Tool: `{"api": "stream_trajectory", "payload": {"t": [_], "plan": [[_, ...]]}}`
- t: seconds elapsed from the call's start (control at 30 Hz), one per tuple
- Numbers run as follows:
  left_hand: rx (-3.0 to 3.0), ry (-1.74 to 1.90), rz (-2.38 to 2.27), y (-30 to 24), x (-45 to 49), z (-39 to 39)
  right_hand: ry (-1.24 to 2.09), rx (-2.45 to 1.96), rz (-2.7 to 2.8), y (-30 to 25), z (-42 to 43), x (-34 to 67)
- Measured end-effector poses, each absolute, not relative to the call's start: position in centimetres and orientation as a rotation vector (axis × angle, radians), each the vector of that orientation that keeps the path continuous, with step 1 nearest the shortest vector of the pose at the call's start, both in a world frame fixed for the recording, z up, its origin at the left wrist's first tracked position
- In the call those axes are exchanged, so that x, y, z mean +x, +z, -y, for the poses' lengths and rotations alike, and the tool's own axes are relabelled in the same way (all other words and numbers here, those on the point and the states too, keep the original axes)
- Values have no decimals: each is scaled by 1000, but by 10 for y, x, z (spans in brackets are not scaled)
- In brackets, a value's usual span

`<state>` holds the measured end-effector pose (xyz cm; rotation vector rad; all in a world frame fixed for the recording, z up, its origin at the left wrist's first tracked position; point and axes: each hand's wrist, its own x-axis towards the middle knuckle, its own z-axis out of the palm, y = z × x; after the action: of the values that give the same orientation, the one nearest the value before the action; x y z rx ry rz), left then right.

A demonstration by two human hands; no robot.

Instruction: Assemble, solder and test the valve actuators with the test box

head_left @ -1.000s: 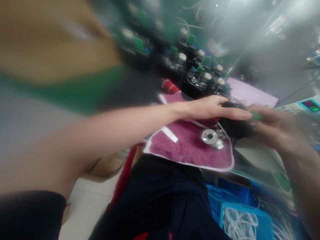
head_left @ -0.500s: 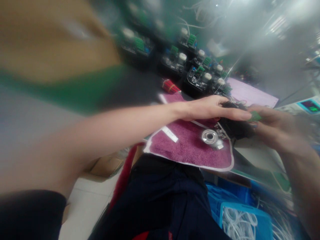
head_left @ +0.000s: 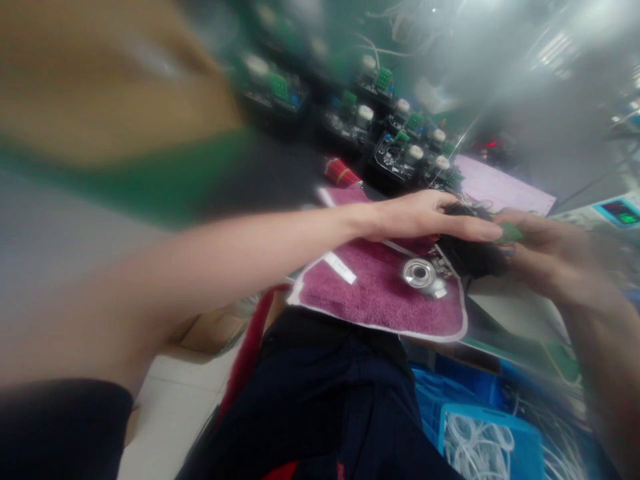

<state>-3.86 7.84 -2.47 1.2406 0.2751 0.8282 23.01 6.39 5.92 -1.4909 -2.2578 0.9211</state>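
Observation:
My left hand (head_left: 435, 217) is closed around a black device housing (head_left: 473, 250), its thumb laid along the near side. From the other side my right hand (head_left: 543, 250) grips the same housing beside a small green circuit board (head_left: 511, 232). The housing is held above the right part of a purple towel (head_left: 370, 300) with a white border. Close by, a round metal fitting (head_left: 420, 273) rests on the towel next to small metal parts. A white paper strip (head_left: 341, 268) lies farther left. The fingers behind the housing are partly hidden.
Several black units with circuit boards (head_left: 395, 157) stand behind the towel, near a red bundle (head_left: 343, 173). A pink sheet (head_left: 505, 183) and an instrument with a lit display (head_left: 623, 211) are at the right. Below the table edge, a blue bin (head_left: 527, 433) holds coiled clear tubing.
A red light now shows behind the pink sheet. Both hands and the housing stay in nearly the same place.

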Motion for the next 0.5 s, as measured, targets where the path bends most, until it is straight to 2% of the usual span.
{"api": "stream_trajectory", "payload": {"t": [0.5], "plan": [[1241, 800, -228, -24, -39, -78, 903, -1465, 2282, 58, -64, 231]]}}
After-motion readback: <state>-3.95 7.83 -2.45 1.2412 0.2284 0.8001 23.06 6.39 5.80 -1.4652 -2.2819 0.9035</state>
